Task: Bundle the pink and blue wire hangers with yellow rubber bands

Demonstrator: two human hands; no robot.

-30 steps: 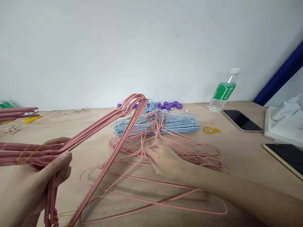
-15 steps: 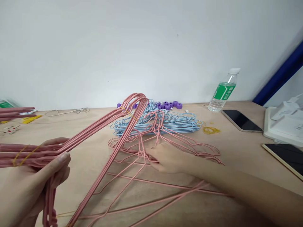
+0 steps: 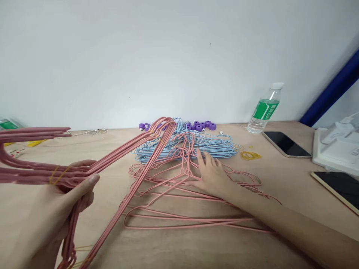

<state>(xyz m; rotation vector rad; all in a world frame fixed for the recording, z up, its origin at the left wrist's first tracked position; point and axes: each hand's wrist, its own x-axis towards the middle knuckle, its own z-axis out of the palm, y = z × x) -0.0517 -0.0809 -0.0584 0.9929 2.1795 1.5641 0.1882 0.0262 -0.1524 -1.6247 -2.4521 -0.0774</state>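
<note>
**Banded pink hangers gripped in one hand, loose ones lying under the other**

A bundle of pink wire hangers (image 3: 120, 151) is gripped in the left hand (image 3: 53, 209), with the fingers curled beneath it and the thumb laid across the top, just beside a yellow rubber band (image 3: 58, 175) wound around the wires. The bundle is held tilted above the plywood tabletop (image 3: 106, 239), its far end reaching over a stack of light-blue wire hangers (image 3: 215, 144).

The right hand (image 3: 213, 177) is spread wide, palm down, at a loose tangle of pink hangers (image 3: 182, 226). Whether the tangle is pressed or only touched cannot be told. The hangers are crossed over one another, and no band is seen on them.

Purple spools (image 3: 203, 126) are set behind the blue stack. A water bottle (image 3: 263, 108) and a smartphone (image 3: 286, 144) are placed further right, with yellow rubber bands (image 3: 250, 155) lying between the stack and the phone.
</note>
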